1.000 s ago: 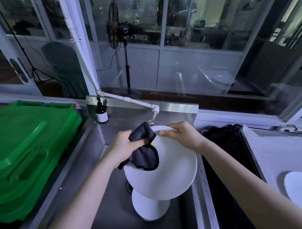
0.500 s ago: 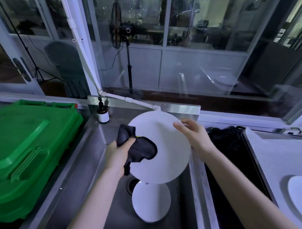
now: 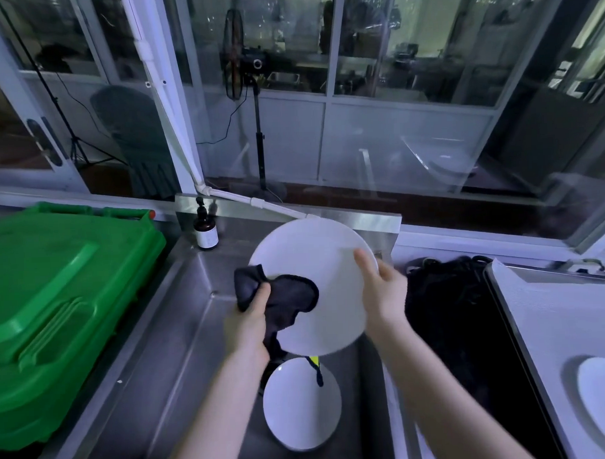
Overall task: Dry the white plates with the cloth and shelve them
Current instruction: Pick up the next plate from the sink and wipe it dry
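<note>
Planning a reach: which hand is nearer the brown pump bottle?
Left. The left hand, gripping the black cloth, is in front and right of the pump bottle; the right hand, holding the white plate, is farther right.

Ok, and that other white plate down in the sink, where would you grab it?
By the rim, probably at its near or right edge. The plate in the sink seems to lie face up, so only the thin edge offers a pinch, thumb on top. Its far edge sits under the held plate and the cloth, so come from above on the near side.
</note>
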A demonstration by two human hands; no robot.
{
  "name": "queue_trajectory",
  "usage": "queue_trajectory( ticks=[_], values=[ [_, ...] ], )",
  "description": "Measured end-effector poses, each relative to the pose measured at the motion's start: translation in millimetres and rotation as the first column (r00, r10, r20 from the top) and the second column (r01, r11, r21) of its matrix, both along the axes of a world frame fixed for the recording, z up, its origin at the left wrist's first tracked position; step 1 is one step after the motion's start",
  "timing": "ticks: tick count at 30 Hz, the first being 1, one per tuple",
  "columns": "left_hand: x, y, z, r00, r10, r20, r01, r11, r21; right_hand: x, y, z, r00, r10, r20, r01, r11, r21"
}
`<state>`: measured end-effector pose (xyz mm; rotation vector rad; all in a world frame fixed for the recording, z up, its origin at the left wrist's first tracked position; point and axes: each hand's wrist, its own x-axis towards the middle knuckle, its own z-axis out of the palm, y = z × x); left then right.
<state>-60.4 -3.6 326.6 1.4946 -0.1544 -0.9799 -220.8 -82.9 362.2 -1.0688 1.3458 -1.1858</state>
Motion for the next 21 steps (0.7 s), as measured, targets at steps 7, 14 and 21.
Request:
queue_trajectory(
  ticks=[7, 14, 21],
  values=[
    [16, 4, 3, 0.987, -0.076, 0.138, 0.073, 0.997, 0.024, -18, -12, 8, 0.966, 0.229, -0.115, -0.234, 0.972, -0.030],
    [36, -9, 33, 0.735, -0.510, 0.446, 0.537, 0.840, 0.075, -21, -31, 41, 0.622, 0.635, -0.458, -0.678, 0.730, 0.090],
    [21, 1, 10, 0.951, -0.235, 0.199, 0.240, 0.971, -0.001, -14, -18, 30, 0.954, 0.277, -0.115, -0.282, 0.959, -0.028]
  ],
)
